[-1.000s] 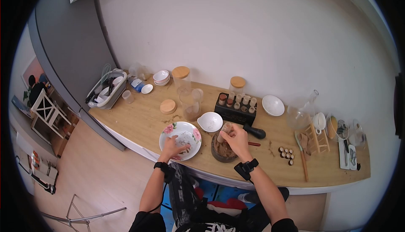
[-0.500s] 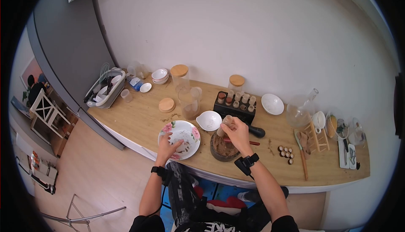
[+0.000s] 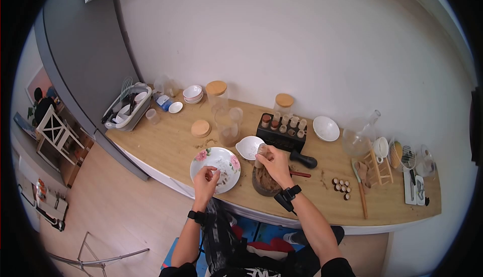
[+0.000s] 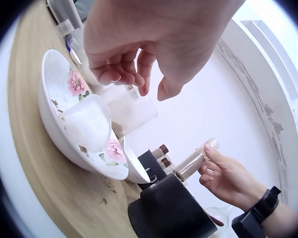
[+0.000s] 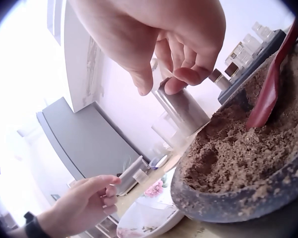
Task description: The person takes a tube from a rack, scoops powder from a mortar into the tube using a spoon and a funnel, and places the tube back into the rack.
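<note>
The left hand (image 3: 205, 184) is over the floral white plate (image 3: 227, 155), fingers bent and holding nothing. On the plate lie a translucent piece (image 4: 88, 121) and brown crumbs. The right hand (image 3: 276, 165) pinches a clear tube (image 4: 190, 164) by its upper end, slanted at the edge of the dark mortar (image 4: 171, 210). Coarse brown powder (image 5: 233, 148) fills much of the mortar, and a red spoon (image 5: 266, 101) rests in it. In the right wrist view the thumb is partly apart from the fingers.
Behind the mortar stand a white spouted bowl (image 3: 246, 151) and a black rack (image 3: 275, 139) of small vials. A black-handled pestle (image 3: 304, 159) lies right of it. Jars (image 3: 227, 133) stand behind the plate; small caps (image 3: 341, 182) and wooden tools (image 3: 362, 196) are further right.
The right hand has shifted left with the tube, toward the mortar's left edge. The left hand's fingers, spread before, have drawn together above the plate.
</note>
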{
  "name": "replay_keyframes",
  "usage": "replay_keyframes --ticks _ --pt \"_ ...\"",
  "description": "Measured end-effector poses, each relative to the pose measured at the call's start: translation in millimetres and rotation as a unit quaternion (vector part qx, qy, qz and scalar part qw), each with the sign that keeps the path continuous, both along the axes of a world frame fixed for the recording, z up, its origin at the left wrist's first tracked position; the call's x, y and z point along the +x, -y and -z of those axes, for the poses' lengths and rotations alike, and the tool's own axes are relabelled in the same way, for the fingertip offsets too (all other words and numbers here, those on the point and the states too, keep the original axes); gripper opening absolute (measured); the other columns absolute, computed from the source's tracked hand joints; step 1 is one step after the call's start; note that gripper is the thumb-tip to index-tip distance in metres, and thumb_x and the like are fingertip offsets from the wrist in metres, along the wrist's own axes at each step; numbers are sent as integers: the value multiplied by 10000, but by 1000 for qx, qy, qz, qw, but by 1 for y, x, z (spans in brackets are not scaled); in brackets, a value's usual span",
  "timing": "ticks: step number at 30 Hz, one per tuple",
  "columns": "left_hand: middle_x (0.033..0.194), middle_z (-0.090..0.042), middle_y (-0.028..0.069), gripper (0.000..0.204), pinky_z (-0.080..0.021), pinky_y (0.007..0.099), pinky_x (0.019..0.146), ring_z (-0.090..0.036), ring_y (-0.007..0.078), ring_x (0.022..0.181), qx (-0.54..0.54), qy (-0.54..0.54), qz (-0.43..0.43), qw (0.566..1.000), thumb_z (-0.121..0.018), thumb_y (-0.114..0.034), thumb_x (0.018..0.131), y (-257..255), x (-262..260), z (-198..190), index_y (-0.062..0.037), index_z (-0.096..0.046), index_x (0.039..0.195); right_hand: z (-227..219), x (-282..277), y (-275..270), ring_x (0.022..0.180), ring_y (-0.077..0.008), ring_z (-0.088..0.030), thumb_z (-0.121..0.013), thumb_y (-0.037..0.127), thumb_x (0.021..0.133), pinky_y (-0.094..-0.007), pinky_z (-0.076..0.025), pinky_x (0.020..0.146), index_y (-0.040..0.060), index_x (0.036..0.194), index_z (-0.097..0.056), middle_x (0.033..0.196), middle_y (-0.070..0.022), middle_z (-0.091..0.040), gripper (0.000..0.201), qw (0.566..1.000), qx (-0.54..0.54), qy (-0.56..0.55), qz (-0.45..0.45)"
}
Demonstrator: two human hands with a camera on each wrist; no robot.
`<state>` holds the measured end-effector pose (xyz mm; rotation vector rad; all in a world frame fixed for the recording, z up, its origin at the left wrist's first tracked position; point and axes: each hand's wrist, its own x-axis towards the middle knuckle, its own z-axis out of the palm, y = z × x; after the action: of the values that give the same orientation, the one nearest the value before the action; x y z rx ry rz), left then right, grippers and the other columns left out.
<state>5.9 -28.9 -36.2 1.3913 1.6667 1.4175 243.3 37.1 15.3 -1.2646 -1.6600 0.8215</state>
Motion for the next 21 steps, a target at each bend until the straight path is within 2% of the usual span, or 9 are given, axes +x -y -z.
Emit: replay_keyframes --ticks 2,7,11,13,20,21 --pt "612 -490 -9 154 -390 235 511 -454 63 553 -9 11 8 1000 -677 -128 815 1 2 1 -1 -638 894 -1 0 1 630 -118 -583 -732 177 790 -262 -467 594 -2 1068 -626 741 -71 -642 347 1000 7 -15 2" --pt "594 -513 -11 130 -386 221 511 -459 50 553 -19 42 38 998 -655 -101 827 4 7 6 9 -629 892 0 -1 3 571 -95 -509 -748 145 766 -250 -417 545 -9 1065 -624 666 -58 -579 358 994 88 63 -9" --pt "596 -527 -5 115 -389 221 514 -472 52 553 -25 62 35 997 -645 -81 826 5 5 14 9 -627 896 -1 -1 4 570 -98 -508 -753 135 756 -252 -418 548 -15 1057 -623 666 -57 -573 359 997 69 25 6" --pt "600 -534 -2 98 -392 217 517 -477 50 552 -31 59 37 997 -636 -61 825 3 3 15 7 -623 894 -3 0 4 594 -187 -562 -751 137 743 -314 -456 576 -48 1028 -610 815 -148 -614 368 998 43 35 -1" --pt "602 -539 0 92 -398 216 518 -486 50 556 -31 45 41 998 -634 -53 820 4 6 11 4 -623 891 -7 -1 7 591 -180 -562 -751 127 738 -303 -451 570 -43 1044 -615 782 -134 -611 376 998 54 19 -9" --pt "602 -542 0 91 -400 218 518 -489 51 556 -29 47 41 998 -632 -51 820 4 6 12 4 -625 891 -8 -1 9 588 -138 -534 -759 126 737 -275 -439 561 -20 1049 -626 750 -96 -601 370 999 52 -1 7"
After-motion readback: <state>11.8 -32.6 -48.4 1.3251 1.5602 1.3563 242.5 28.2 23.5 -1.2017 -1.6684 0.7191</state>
